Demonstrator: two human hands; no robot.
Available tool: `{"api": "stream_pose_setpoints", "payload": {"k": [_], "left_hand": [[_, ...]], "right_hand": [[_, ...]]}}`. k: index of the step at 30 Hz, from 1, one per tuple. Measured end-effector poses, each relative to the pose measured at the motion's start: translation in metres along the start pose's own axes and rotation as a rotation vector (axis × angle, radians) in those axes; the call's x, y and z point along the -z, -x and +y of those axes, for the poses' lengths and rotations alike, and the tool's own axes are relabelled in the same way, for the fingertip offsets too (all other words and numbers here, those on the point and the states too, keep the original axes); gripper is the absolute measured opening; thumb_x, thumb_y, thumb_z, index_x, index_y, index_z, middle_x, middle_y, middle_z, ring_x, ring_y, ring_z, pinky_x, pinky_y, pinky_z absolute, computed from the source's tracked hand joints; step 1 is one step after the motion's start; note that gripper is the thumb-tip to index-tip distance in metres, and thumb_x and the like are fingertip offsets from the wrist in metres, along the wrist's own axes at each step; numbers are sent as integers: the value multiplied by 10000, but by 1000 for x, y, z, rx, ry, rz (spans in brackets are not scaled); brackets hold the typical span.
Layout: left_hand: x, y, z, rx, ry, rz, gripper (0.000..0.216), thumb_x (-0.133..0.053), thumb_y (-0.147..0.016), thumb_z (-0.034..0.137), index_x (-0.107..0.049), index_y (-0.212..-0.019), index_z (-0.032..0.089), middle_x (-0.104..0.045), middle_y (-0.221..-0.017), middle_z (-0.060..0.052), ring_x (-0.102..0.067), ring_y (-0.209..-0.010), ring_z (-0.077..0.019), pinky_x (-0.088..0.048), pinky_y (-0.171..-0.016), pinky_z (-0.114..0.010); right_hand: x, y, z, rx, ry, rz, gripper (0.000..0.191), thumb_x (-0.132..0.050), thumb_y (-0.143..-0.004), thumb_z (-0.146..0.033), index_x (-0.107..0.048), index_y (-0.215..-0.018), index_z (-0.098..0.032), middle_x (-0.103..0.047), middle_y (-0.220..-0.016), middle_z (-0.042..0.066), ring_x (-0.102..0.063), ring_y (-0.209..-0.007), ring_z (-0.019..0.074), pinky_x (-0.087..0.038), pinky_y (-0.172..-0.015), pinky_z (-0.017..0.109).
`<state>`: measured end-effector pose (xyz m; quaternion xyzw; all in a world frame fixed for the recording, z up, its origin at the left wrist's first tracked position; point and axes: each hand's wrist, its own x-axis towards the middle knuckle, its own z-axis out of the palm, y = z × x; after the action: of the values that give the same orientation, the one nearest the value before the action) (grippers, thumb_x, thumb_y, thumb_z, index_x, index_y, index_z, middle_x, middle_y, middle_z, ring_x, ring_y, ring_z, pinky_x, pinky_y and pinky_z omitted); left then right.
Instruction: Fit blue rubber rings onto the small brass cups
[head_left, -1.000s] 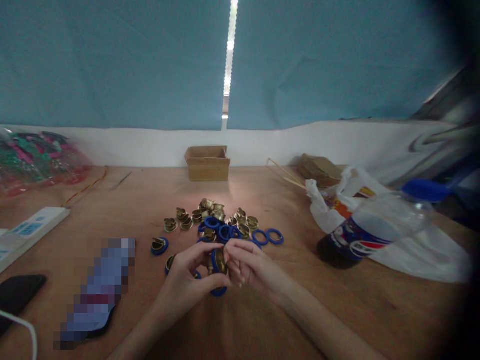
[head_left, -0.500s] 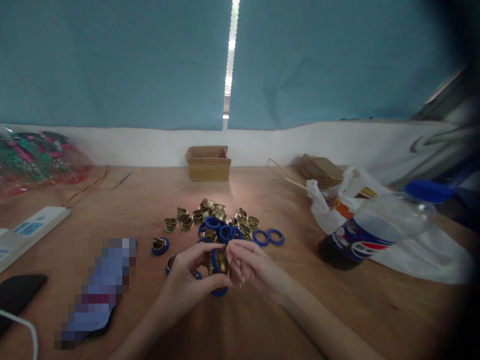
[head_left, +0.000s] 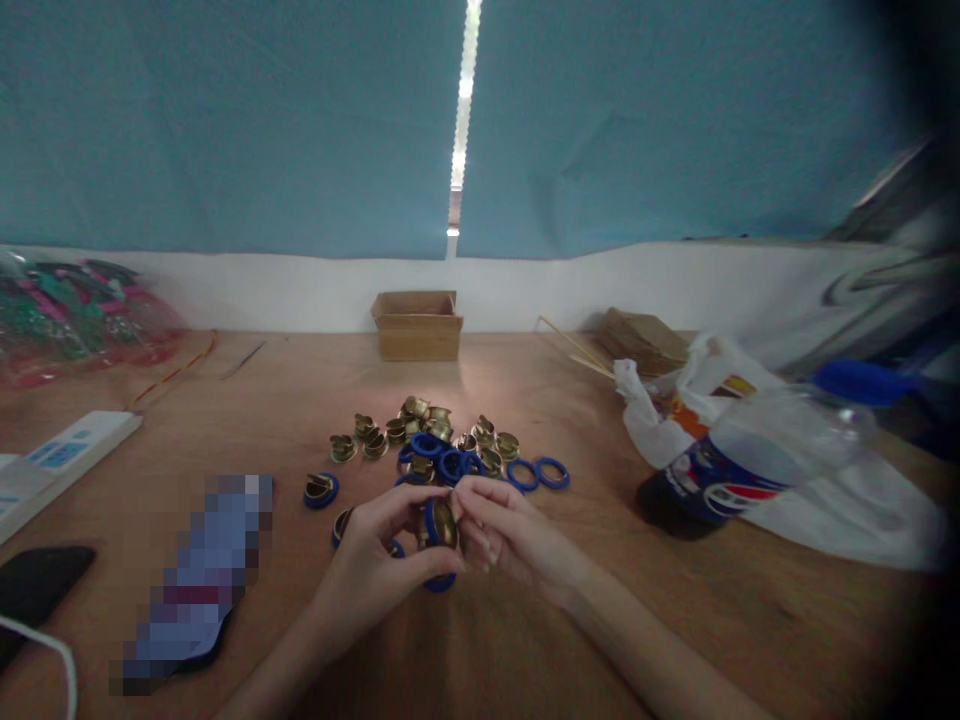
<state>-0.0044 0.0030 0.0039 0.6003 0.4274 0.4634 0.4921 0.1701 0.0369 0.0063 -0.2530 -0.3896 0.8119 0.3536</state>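
Thumb and fingers of my left hand (head_left: 379, 550) are closed round a brass-coloured round fitting with a blue ring (head_left: 441, 522) about it. My right hand (head_left: 510, 530) meets its right side, fingertips pinched together at the upper edge; whether something small is between them is hidden. Beyond my hands lies a heap of brass-coloured fittings (head_left: 420, 415), with loose blue rings (head_left: 553, 473) at its front and right. One ringed fitting (head_left: 320, 490) rests apart on the left. Other ringed pieces under and beside my left hand are partly covered.
A small open cardboard box (head_left: 418, 338) stands by the back wall. On the right a cola bottle (head_left: 720, 480) leans over a white plastic bag (head_left: 840, 520). A blurred-out phone (head_left: 199, 580), a white power strip (head_left: 71, 460) and clear bags (head_left: 82, 320) lie on the left.
My right hand's fingers have shifted very slightly at the fitting's edge. My left hand keeps its hold, and the things on the table stay where they were.
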Motion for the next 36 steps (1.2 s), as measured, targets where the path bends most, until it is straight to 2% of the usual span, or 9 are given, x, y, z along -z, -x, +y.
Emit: {"api": "stream_pose_setpoints", "payload": {"k": [7, 16, 21, 24, 28, 36], "left_hand": [[0, 0, 1, -7, -1, 0, 427, -791, -669, 225, -660, -1075, 199, -725, -1015, -81, -696, -885, -234, -560, -796, -343], [0, 2, 0, -39, -85, 28, 444, -786, -665, 215, -650, -1088, 207, -720, -995, -68, -688, -857, -223, -560, -773, -326], [-1, 3, -2, -75, -142, 63, 482, -809, -626, 169, -635, -1073, 222, -706, -939, -43, -670, -839, -216, -556, -741, -313], [0, 3, -3, -121, -174, 60, 502, -815, -619, 147, -623, -1075, 233, -687, -960, -34, -657, -870, -208, -545, -777, -311], [2, 2, -1, -194, -206, 70, 477, -814, -637, 176, -619, -1068, 234, -676, -986, -33, -648, -902, -203, -530, -808, -306], [3, 1, 3, -246, -240, 57, 491, -814, -630, 143, -609, -1068, 230, -675, -999, -36, -647, -921, -200, -525, -811, -294]], "right_hand": [[0, 0, -1, 1, -40, 9, 224, -672, -822, -335, -586, -712, -159, -521, -512, -61, -443, -412, 63, -377, -421, 179], [-4, 3, -4, -4, 104, 89, 217, -722, -767, -311, -575, -719, -158, -554, -592, -54, -480, -500, 57, -376, -499, 176], [-6, 7, -12, 42, 371, 22, 234, -711, -773, -351, -568, -772, -166, -591, -679, -28, -528, -590, 89, -406, -569, 214], [-9, 12, -21, 119, 648, -30, 199, -646, -830, -345, -559, -773, -175, -575, -688, -21, -516, -617, 104, -397, -577, 227], [-11, 18, -28, 228, 1023, -38, 109, -571, -868, -246, -574, -782, -180, -589, -734, 2, -525, -667, 125, -399, -607, 242], [-12, 20, -28, 236, 1152, -52, 79, -532, -857, -176, -538, -779, -189, -570, -709, -4, -489, -627, 125, -361, -557, 235]]}}
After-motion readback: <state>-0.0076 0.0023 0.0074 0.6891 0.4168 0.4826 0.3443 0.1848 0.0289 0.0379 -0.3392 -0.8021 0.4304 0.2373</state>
